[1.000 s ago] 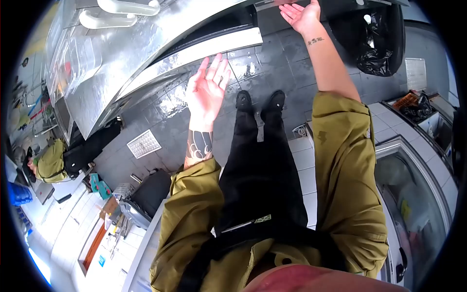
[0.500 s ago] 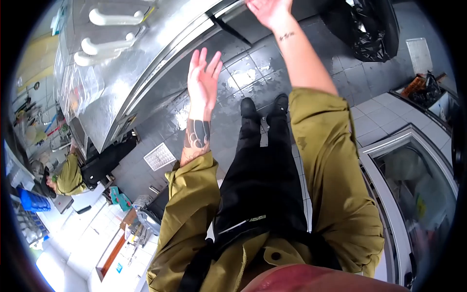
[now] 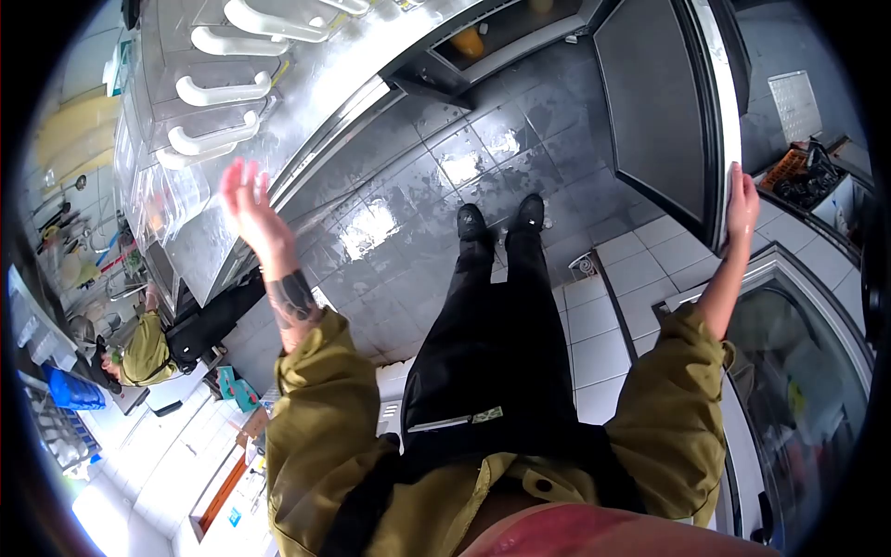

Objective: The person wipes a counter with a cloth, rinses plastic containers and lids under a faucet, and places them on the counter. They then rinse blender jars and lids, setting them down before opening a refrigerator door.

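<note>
My right hand (image 3: 742,206) rests on the outer edge of an open door (image 3: 657,111) with a grey inner panel and dark seal. Its fingers wrap round the pale edge. My left hand (image 3: 255,215) is raised beside the steel counter (image 3: 306,121), fingers apart and holding nothing. Below the counter, to the left of the door, a compartment stands open with an orange item (image 3: 468,43) inside. White curved handles (image 3: 223,90) line the lids on the counter top.
Wet grey floor tiles (image 3: 464,167) lie around my shoes. A glass-topped unit (image 3: 798,371) stands at the right, near an orange crate (image 3: 789,174). At the far left a co-worker (image 3: 148,348) stands by another work surface.
The door has swung open, uncovering the compartment. My right hand has moved down and right to the door's edge. My left hand has moved left and down, towards the counter.
</note>
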A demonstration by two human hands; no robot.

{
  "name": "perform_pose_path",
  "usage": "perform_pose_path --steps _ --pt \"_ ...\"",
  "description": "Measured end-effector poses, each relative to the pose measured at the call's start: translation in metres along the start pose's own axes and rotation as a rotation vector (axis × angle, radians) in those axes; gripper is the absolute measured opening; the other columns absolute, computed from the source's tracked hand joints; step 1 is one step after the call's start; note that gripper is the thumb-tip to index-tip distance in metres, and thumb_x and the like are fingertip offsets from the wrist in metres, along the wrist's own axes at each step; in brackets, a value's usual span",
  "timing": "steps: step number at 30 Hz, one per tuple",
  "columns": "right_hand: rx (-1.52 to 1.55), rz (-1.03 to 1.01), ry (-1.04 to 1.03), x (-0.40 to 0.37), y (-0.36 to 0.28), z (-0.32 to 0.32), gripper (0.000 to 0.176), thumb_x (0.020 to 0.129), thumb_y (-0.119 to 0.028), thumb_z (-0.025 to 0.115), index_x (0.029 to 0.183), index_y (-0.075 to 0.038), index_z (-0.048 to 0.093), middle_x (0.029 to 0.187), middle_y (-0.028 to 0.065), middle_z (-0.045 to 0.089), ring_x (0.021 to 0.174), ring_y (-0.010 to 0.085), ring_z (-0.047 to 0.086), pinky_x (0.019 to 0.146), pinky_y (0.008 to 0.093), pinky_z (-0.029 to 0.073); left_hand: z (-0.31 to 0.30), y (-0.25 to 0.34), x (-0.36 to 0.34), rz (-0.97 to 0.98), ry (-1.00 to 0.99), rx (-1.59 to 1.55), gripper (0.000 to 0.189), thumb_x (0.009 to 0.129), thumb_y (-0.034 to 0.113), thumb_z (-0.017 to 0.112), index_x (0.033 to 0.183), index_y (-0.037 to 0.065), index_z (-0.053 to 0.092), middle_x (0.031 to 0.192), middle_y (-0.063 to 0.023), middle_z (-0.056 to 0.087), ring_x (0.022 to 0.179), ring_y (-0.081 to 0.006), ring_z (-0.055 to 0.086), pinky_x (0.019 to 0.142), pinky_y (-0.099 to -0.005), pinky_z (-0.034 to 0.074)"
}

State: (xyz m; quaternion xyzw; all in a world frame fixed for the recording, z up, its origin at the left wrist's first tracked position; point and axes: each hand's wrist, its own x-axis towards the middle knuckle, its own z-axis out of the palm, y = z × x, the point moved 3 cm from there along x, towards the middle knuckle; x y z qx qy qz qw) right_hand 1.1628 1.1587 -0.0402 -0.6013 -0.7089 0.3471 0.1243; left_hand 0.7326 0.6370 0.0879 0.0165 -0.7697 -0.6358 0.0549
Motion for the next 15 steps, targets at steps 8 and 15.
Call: perform_pose_path --steps 8,15 --pt "-0.071 -0.053 0.070 0.040 0.012 -0.038 0.052 0.076 -0.048 0.061 0.081 0.003 0.061 0.070 0.0100 0.058 0.066 0.0150 0.048 0.066 0.0281 0.042 0.028 0.029 0.069 0.020 -0.021 -0.336 0.028 0.088 0.029 0.050 0.104 0.005 0.049 0.089 -0.0040 0.052 0.082 -0.0163 0.050 0.084 -0.0344 0.039" --pt "-0.021 0.009 -0.035 0.039 0.019 -0.010 0.057 0.078 -0.050 0.057 0.091 0.006 0.064 0.080 0.0175 0.064 0.085 0.0191 0.058 0.079 0.0310 0.043 -0.012 0.097 0.007 -0.031 0.145 -0.355 0.040 0.088 0.043 0.044 0.099 0.005 0.050 0.076 -0.0007 0.055 0.067 -0.0125 0.051 0.061 -0.0276 0.042"
